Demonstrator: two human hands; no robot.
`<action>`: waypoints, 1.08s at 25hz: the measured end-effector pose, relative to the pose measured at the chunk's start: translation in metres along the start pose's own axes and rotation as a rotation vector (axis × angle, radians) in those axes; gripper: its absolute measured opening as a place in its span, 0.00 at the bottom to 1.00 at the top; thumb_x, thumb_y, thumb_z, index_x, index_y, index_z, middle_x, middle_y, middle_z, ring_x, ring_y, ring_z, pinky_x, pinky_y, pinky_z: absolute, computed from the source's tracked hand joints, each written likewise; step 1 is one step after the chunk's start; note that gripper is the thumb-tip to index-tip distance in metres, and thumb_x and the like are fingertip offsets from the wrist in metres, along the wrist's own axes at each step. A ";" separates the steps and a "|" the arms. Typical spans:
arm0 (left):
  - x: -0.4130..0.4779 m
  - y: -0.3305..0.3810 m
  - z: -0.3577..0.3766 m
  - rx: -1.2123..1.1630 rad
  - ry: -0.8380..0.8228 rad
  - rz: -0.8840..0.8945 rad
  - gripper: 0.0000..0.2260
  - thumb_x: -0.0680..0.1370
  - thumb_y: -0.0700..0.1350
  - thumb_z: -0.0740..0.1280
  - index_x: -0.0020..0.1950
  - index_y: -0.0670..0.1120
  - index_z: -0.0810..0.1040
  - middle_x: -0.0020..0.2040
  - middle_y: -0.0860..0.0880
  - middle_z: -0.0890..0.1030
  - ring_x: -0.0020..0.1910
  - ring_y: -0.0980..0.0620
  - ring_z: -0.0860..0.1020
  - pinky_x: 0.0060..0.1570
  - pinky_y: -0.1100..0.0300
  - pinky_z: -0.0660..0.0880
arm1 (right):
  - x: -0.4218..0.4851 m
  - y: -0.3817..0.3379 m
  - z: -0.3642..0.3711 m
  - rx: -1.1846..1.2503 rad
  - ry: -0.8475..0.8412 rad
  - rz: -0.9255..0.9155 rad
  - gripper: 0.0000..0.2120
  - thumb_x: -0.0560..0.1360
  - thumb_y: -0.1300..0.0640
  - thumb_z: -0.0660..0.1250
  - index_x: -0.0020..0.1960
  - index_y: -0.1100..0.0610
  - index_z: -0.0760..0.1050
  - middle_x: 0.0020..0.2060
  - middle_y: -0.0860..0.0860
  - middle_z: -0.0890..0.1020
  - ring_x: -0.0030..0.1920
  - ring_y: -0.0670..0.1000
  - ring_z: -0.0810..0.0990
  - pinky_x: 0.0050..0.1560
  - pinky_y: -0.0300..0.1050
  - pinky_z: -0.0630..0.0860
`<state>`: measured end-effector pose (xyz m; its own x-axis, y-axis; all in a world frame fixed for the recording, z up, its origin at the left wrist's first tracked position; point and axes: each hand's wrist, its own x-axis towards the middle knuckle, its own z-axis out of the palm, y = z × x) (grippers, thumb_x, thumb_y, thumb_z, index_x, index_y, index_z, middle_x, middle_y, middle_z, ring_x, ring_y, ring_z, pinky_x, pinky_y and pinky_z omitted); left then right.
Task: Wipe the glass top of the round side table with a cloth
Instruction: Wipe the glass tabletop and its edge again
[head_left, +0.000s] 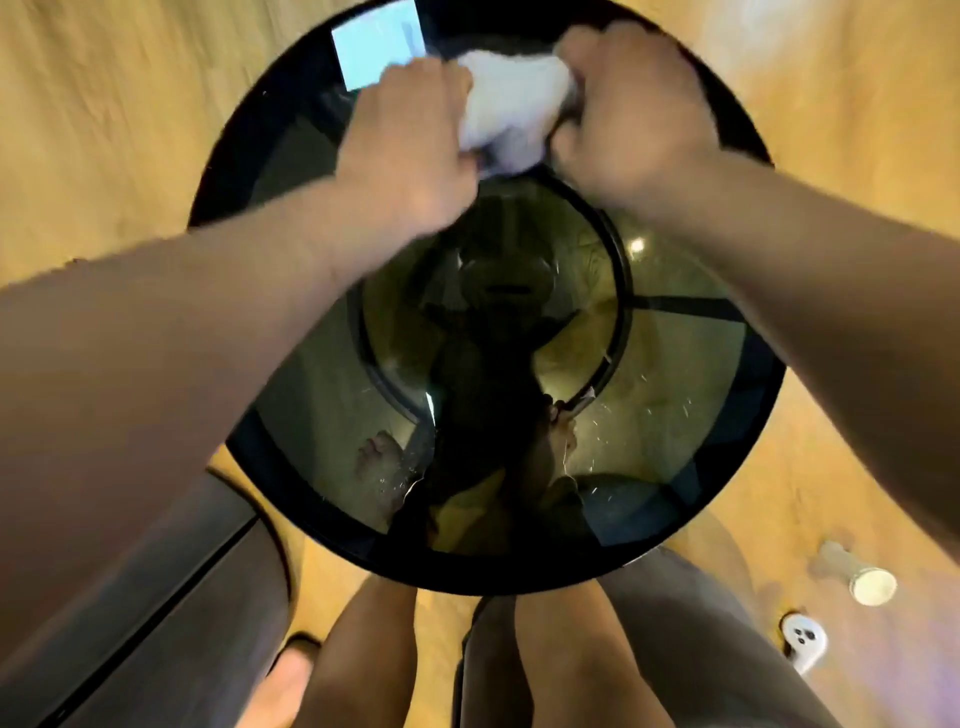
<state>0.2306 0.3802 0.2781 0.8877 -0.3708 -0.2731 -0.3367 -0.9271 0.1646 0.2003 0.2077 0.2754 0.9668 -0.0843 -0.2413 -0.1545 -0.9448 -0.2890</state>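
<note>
Legs at the near rim, person standing over the round side table (748, 452). Near half of the glass top (675, 395) shows scattered specks and streaks, looks unwiped. Both forearms reach across to the far side, where the white cloth (511, 104) sits bunched on the glass between the two fists. Left hand (410, 150) is curled onto the cloth's left edge, right hand (634, 114) clenched on its right edge; the frame is blurred, so exact finger hold is unclear. Cloth's long axis runs roughly near-to-far. All dirty glass lies toward the body from the grip, so next stroke probably pulls back, both hands equally placed.
</note>
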 end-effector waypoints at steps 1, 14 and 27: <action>-0.025 0.009 0.007 -0.006 -0.020 0.041 0.18 0.74 0.48 0.68 0.61 0.42 0.75 0.58 0.40 0.77 0.56 0.39 0.76 0.53 0.49 0.73 | -0.027 0.005 0.003 0.025 0.017 -0.084 0.15 0.73 0.54 0.64 0.59 0.54 0.73 0.48 0.55 0.77 0.48 0.60 0.77 0.40 0.44 0.67; -0.098 0.052 0.035 0.114 -0.111 0.363 0.15 0.68 0.43 0.64 0.54 0.46 0.77 0.49 0.44 0.77 0.47 0.42 0.76 0.48 0.50 0.67 | -0.122 0.074 0.012 -0.164 -0.124 -0.428 0.23 0.62 0.54 0.74 0.55 0.60 0.76 0.41 0.60 0.77 0.39 0.61 0.78 0.45 0.51 0.68; -0.049 0.128 0.032 0.052 -0.065 0.297 0.20 0.75 0.45 0.67 0.66 0.43 0.72 0.60 0.42 0.75 0.59 0.42 0.74 0.59 0.50 0.70 | -0.115 0.114 -0.007 0.000 0.021 0.053 0.19 0.69 0.56 0.66 0.60 0.54 0.74 0.48 0.61 0.78 0.47 0.63 0.76 0.47 0.52 0.71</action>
<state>0.1335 0.2780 0.2822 0.7267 -0.6273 -0.2801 -0.5956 -0.7785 0.1980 0.0727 0.1074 0.2772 0.9614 -0.1405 -0.2365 -0.2053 -0.9387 -0.2768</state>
